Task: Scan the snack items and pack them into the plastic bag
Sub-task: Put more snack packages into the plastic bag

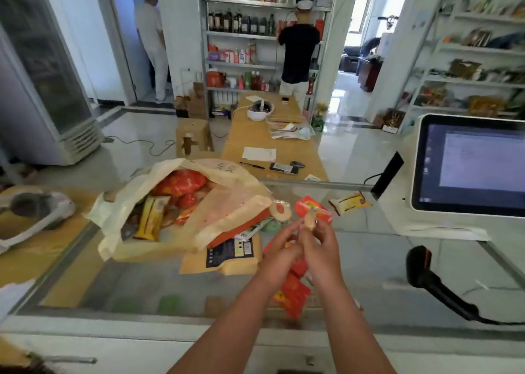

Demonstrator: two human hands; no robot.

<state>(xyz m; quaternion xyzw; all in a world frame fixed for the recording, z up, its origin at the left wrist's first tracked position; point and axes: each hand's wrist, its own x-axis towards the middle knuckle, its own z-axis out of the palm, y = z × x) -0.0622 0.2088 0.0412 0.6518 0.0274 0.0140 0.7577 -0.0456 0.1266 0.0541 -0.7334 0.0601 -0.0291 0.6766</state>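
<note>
Centrally, just above the glass bench (383, 263), two bare hands meet around one small tan snack packet (310, 218). The right hand (322, 248) pinches the packet between thumb and curled fingers. The left hand (279, 253) reaches in from the other side, and its fingers (292, 231) seem to hold the packet's lower end. The packet stands nearly upright, its long axis pointing up and away, its top poking out above the fingertips.

Left of the fingers and slightly beyond them lies the cream plastic bag (233, 212), slumped on its side and already holding several colourful snacks. Its open mouth faces away from the hands, toward the far left. Right of the fingers and nearer the person lies the black handheld scanner (426, 274), well apart from the packet. The right hand is nearer the scanner and the left is nearer the bag, so scanning probably means moving rightward first. A red box (305, 207) sits just behind the fingers.
</note>
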